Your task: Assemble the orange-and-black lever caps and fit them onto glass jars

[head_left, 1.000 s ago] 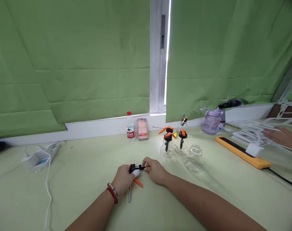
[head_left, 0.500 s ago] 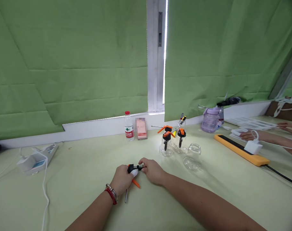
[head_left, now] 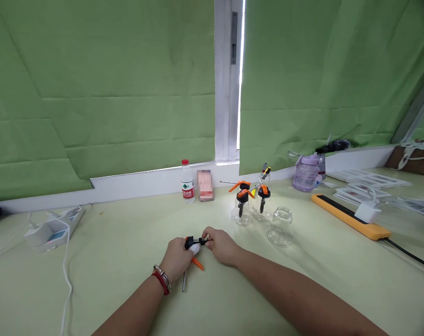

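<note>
Near table (head_left: 128, 270) centre, between both hands: black pump head (head_left: 197, 241), orange lever (head_left: 198, 264) hanging below it, metal tube (head_left: 184, 283) trailing toward me down to the table. I read the left hand (head_left: 177, 261) as closed around the body, one fingertip capped white. Right hand (head_left: 221, 246) pinches the front end with its fingertips. Behind them, to the right: two jars (head_left: 240, 212) with pump tops fitted, open jar (head_left: 281, 227) beside. Bottle (head_left: 187, 183) at the back, yellow strip (head_left: 348, 217) well off right.

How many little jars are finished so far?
Two clear glass jars carry black-and-orange pump tops. The left hand and right hand hold a loose black-and-orange pump top between them. One open clear glass jar beside those has no top yet.
</note>
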`<state>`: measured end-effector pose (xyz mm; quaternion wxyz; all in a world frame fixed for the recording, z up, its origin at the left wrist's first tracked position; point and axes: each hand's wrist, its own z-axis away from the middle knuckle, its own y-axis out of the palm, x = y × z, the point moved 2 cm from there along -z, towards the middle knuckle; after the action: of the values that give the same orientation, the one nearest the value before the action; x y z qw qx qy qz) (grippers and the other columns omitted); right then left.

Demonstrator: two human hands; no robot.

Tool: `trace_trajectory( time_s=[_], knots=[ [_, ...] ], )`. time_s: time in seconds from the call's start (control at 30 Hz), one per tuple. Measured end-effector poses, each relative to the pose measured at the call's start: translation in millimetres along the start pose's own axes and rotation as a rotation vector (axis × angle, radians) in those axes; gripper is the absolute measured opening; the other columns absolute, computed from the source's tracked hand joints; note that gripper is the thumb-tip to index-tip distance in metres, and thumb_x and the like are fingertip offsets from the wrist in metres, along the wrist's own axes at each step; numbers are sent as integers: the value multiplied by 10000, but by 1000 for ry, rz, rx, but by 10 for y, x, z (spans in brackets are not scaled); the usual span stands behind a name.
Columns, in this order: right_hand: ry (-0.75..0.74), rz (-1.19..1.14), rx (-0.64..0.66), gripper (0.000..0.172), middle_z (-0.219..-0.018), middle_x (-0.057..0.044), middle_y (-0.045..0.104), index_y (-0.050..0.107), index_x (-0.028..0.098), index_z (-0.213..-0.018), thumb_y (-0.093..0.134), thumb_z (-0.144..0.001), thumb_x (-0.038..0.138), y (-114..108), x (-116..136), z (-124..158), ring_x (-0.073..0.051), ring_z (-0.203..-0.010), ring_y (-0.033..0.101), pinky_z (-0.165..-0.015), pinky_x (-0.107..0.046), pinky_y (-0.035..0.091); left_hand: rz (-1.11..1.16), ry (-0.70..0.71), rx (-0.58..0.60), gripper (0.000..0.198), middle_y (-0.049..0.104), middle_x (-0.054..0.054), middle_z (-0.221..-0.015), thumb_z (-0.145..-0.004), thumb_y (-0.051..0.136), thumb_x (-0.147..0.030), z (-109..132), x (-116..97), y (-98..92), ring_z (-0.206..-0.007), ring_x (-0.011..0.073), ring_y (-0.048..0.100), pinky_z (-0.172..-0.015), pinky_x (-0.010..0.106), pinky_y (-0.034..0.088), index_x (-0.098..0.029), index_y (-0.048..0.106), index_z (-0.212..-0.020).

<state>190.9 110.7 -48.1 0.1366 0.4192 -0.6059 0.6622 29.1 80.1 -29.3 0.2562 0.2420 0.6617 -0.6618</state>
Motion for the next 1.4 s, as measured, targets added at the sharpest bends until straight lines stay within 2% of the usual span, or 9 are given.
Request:
trace_trajectory(
  time_s=[0.4,0.83,1.4],
  knots=[
    [3,-18,8,202,-716,25,550,528,230,-951,511,-779,127,13,-46,-32,-113,-626,453,-562,-214,263,-4,-19,0,276,498,-21,-476,-734,546,-395,2,8,3,-447,112,443,-450,229,300,-169,505,-579],
    [18,-46,12,169,-720,26,539,532,228,-934,524,-784,150,69,-139,-91,-107,-615,458,-551,-209,260,-11,-21,-12,280,505,-20,-470,-730,556,-399,-21,35,16,-458,119,458,-460,233,295,-158,550,-586],
    [12,-49,6,196,-721,23,548,537,232,-963,518,-786,150,46,-115,-76,-113,-630,466,-557,-211,270,-5,-43,-23,260,522,-16,-476,-731,560,-385,-13,34,12,-463,126,489,-458,229,323,-159,555,-603]
  ],
)
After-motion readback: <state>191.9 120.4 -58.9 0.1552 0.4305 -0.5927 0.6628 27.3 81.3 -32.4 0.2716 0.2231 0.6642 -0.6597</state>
